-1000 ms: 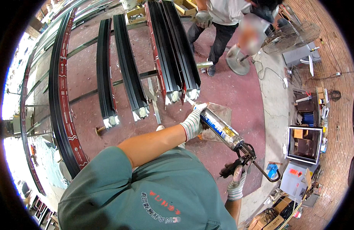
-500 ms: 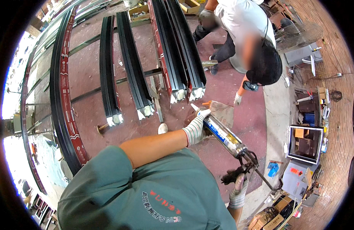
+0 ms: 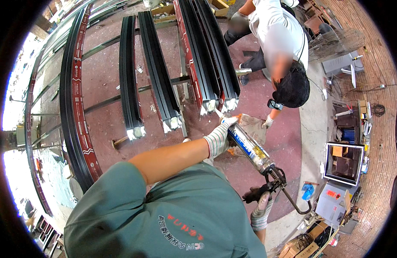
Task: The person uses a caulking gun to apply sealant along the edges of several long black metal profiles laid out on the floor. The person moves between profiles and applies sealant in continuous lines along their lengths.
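Observation:
My left hand [image 3: 219, 141], in a striped white glove, is closed around the front of a caulking gun [image 3: 253, 151] loaded with a silver and blue sealant tube. The tube's pale nozzle [image 3: 218, 113] points up and left, close to the cut ends of two black metal profiles [image 3: 230, 104]; whether it touches them I cannot tell. At the gun's rear, my right hand [image 3: 262, 208] is gloved too and wraps the dark handle. The gun's hooked rod [image 3: 298, 205] sticks out beyond it. White material shows at the profile ends.
More black profiles [image 3: 157, 73] and a long red-taped one [image 3: 80, 107] lie across metal rails on the left. A co-worker [image 3: 284, 34] bends at the far right, one gloved hand by a brown sheet [image 3: 253, 131]. A fan [image 3: 336, 43] and a grey cabinet [image 3: 334, 200] stand along the right.
The caulking gun has shifted slightly, its nozzle coming nearer the profile ends. My right hand has moved a little left. The co-worker's head has shifted, and their hand has come down beside the brown sheet.

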{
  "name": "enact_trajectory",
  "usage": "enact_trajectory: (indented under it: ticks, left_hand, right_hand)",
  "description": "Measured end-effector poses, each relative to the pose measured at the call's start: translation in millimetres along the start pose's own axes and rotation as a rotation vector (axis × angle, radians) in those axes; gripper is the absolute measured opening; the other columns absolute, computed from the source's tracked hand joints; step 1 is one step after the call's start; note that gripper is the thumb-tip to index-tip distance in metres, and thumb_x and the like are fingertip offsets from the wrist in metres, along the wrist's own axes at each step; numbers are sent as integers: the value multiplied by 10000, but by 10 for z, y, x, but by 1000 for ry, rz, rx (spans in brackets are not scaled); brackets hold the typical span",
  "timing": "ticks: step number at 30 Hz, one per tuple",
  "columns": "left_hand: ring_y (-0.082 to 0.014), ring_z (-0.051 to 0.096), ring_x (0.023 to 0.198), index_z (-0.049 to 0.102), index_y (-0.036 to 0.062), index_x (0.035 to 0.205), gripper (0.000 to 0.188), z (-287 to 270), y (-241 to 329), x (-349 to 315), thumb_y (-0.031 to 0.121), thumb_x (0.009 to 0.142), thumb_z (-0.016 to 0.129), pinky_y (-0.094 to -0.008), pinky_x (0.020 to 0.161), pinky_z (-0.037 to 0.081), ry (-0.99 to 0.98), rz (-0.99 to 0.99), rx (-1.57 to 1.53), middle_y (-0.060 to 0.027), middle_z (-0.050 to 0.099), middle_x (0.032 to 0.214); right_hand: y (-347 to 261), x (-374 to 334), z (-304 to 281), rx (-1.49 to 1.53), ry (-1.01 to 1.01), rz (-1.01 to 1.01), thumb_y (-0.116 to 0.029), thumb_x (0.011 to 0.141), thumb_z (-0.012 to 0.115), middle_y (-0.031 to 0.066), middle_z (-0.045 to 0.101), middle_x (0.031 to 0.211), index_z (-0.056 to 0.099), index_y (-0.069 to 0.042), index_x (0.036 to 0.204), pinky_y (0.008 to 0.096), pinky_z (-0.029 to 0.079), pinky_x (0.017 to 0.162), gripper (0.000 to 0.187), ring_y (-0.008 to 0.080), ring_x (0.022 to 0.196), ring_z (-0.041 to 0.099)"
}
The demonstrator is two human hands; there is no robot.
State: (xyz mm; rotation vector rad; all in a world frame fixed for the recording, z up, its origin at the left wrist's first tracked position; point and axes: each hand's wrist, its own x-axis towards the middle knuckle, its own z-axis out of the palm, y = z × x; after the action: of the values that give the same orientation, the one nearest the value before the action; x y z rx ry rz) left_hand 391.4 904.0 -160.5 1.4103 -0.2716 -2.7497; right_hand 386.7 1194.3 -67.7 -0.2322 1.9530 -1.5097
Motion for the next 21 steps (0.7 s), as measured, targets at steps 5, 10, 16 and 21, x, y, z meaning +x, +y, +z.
enact_trajectory:
  ticks: [5, 10, 16, 21]
  left_hand:
    - [-254, 573, 862, 490, 79, 1125, 643, 40, 37, -66, 511, 729, 754, -434, 795, 492, -20, 27, 4, -124, 564, 965]
    - [-258, 574, 856, 497, 104, 1124, 632, -25, 4, 25, 522, 727, 757, -429, 784, 497, -39, 47, 42, -108, 569, 963]
    - [-219, 584, 798, 545, 101, 1045, 552, -58, -3, 122, 547, 768, 716, -369, 749, 502, 16, 1, 126, -86, 593, 909]
    - [-202, 577, 739, 554, 110, 982, 511, -35, -29, 118, 543, 770, 722, -358, 714, 504, 36, 32, 122, -65, 591, 852]
  right_hand:
    - [-45, 21, 181, -40, 92, 32, -568, 956, 379, 135, 655, 777, 554, 30, 1049, 349, 530, 607, 630, 229, 634, 645]
    - [-124, -2, 327, -50, 131, 26, -623, 940, 356, 124, 640, 676, 586, 36, 966, 338, 519, 554, 699, 239, 582, 637]
    - [-39, -17, 272, 110, 108, 113, -582, 941, 416, 111, 656, 817, 597, 31, 994, 355, 520, 640, 641, 216, 680, 637]
    - [-23, -10, 277, 102, 167, 138, -580, 936, 426, 120, 653, 818, 593, 31, 999, 359, 520, 633, 637, 222, 669, 636]
